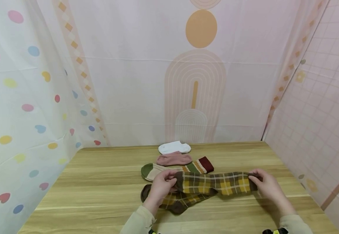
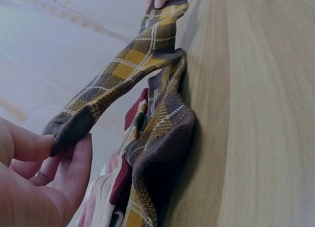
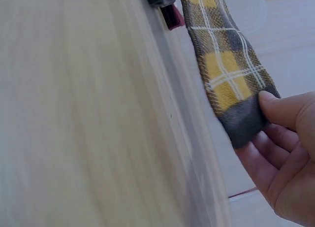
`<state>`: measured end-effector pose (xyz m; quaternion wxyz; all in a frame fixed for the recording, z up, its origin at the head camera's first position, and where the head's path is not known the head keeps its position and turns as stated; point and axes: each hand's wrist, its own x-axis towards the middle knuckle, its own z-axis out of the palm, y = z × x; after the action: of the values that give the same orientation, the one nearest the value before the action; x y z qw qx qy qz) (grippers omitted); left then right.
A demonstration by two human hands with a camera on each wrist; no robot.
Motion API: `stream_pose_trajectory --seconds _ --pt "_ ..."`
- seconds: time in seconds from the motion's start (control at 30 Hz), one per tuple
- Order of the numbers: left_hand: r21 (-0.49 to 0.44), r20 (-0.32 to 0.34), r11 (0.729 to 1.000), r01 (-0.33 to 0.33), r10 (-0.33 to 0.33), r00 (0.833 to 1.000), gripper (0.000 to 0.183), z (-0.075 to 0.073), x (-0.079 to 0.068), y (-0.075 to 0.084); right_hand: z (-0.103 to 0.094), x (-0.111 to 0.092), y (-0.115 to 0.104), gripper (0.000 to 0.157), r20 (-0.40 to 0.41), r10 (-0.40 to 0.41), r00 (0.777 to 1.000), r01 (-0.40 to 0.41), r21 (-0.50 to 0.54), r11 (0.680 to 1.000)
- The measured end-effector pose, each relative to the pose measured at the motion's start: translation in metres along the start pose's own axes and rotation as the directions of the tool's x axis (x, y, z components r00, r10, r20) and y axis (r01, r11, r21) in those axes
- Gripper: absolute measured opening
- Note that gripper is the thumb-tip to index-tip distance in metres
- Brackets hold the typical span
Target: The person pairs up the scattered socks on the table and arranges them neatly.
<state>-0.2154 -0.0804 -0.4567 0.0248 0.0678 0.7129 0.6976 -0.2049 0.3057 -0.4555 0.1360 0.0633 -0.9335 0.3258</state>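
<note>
A yellow-and-brown plaid sock (image 1: 216, 183) is held stretched out sideways above the table. My left hand (image 1: 161, 188) pinches its dark toe end (image 2: 74, 128) between thumb and fingers. At the other end, my right hand (image 1: 268, 187) grips the dark cuff (image 3: 243, 121), thumb on top and fingers behind. Below the held sock, a matching plaid sock (image 1: 197, 199) lies on the table, partly covered by it and by my left hand; its brown heel (image 1: 178, 207) points toward me.
Behind the plaid socks lie a striped sock (image 1: 150, 170) with a green toe and maroon cuff, a pink sock (image 1: 173, 159) and a white ankle sock (image 1: 172, 148). They rest on a wooden table (image 1: 99, 188). Patterned curtains (image 1: 128, 91) hang around its back and sides.
</note>
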Motion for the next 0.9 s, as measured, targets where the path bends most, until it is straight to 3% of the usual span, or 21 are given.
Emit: stream_pose_trajectory --seconds 0.47,0.67,0.9 --pt "-0.075 -0.027 0.997 -0.026 0.024 0.999 0.029 -0.008 0.001 0.000 0.002 0.005 -0.019 0.015 -0.124 0.014 0.992 0.000 0.115 0.993" --pt "-0.052 -0.023 0.997 -0.051 0.050 0.998 0.028 -0.016 0.002 0.002 0.001 0.008 -0.026 0.015 -0.130 0.005 0.991 0.014 0.141 0.990" --pt "-0.018 -0.063 0.997 -0.077 0.076 0.995 0.027 -0.025 -0.001 0.005 0.002 0.011 -0.037 0.012 -0.147 -0.036 0.988 0.062 0.171 0.983"
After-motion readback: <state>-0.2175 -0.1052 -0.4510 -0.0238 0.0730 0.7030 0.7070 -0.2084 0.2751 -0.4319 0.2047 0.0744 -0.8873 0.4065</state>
